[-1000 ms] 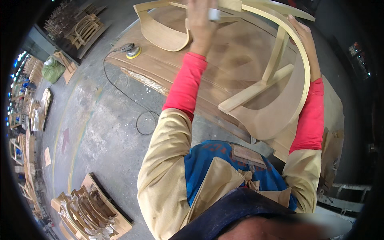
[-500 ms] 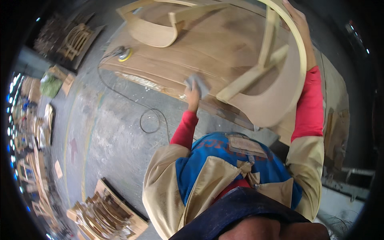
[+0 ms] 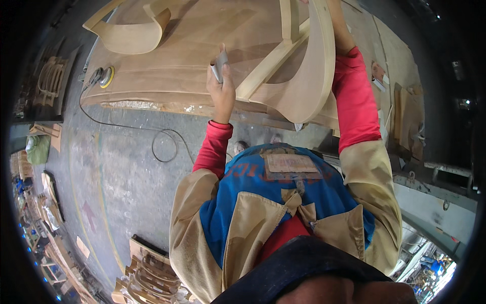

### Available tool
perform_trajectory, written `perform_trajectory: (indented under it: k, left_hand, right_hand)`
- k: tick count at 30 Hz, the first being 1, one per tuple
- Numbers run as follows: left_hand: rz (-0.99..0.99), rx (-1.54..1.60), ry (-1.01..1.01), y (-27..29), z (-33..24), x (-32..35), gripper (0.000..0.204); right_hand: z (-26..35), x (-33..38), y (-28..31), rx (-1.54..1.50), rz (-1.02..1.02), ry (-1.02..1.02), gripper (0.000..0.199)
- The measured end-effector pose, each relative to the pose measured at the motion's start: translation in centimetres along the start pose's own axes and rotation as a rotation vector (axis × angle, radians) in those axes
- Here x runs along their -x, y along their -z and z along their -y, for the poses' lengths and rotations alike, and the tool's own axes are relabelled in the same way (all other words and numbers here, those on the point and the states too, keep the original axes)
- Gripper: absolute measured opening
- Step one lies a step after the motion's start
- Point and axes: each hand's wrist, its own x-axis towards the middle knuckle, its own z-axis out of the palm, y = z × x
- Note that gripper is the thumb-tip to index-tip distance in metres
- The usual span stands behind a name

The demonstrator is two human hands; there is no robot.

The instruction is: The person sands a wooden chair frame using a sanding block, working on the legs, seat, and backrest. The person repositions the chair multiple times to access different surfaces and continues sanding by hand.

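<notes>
My left hand (image 3: 221, 91) is closed on a folded grey sheet of sandpaper (image 3: 220, 65), held just above the cardboard-covered table and left of a curved wooden chair frame (image 3: 304, 81). That pale frame has a broad bent panel and straight bars, and it rests near the table's front edge. My right arm reaches along its right side. At the top rim of the picture, my right hand (image 3: 335, 9) grips the frame's upper part; most of its fingers are cut off, though a fingertip shows on the far side of the wood.
Another curved wooden frame (image 3: 129, 38) lies at the table's far left. A sander with a yellow-edged pad (image 3: 107, 77) sits near the left edge, its cord (image 3: 164, 147) looping over the floor. Stacked curved wooden parts (image 3: 152, 278) stand at lower left. Brown cardboard (image 3: 187, 81) covers the table.
The view has shifted, so the table and frames appear farther left and higher. My left hand has lifted the sandpaper, now seen edge-on. The right hand stays at the frame.
</notes>
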Motion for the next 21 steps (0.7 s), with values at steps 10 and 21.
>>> perform_trajectory:
  k: [10,21]
  left_hand:
    - [-0.502,-0.241,-0.549,9.5,-16.1,-12.6,0.045]
    - [-0.176,0.265,0.310,5.7,-14.1,-24.8,0.029]
  right_hand:
    - [-12.9,12.6,2.0,-0.091,-0.221,-0.360,0.056]
    - [-8.6,7.3,11.2,-0.208,0.110,-0.382,0.049]
